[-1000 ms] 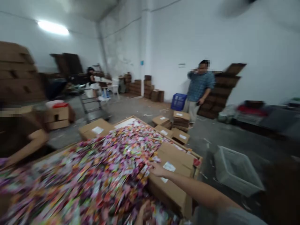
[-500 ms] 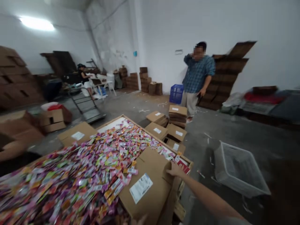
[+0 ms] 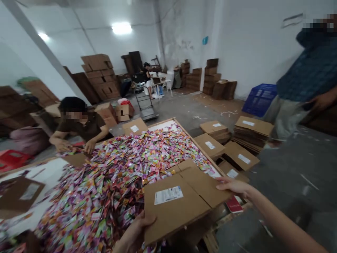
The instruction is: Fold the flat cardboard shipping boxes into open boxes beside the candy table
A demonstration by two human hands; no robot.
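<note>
My L hand (image 3: 135,228) grips the near-left edge of a brown rectangular cardboard carton (image 3: 189,207) (ctn), thumb on top; fingers below not visible. My R hand (image 3: 235,187) is closed on the ctn's right flap (image 3: 204,184) edge. Ctn is held over the heap's near-right side.

CAUTION: R grip sits past the crease; flap may fold, twisting or dropping the ctn. Dragging the ctn L may plough loose multicoloured plastic sachets (image 3: 105,175), lying along its left side. Red flat packet (image 3: 234,205), right of ctn under my R hand, may get knocked off.

Obstructions: pale wooden table rim (image 3: 196,142), beyond ctn; stacked flat brown cartons (image 3: 252,130), past it; dark-shirted co-worker (image 3: 81,126), beyond ctn to L, hands at sachets; blue plastic crate (image 3: 260,100), well beyond ctn to R.
</note>
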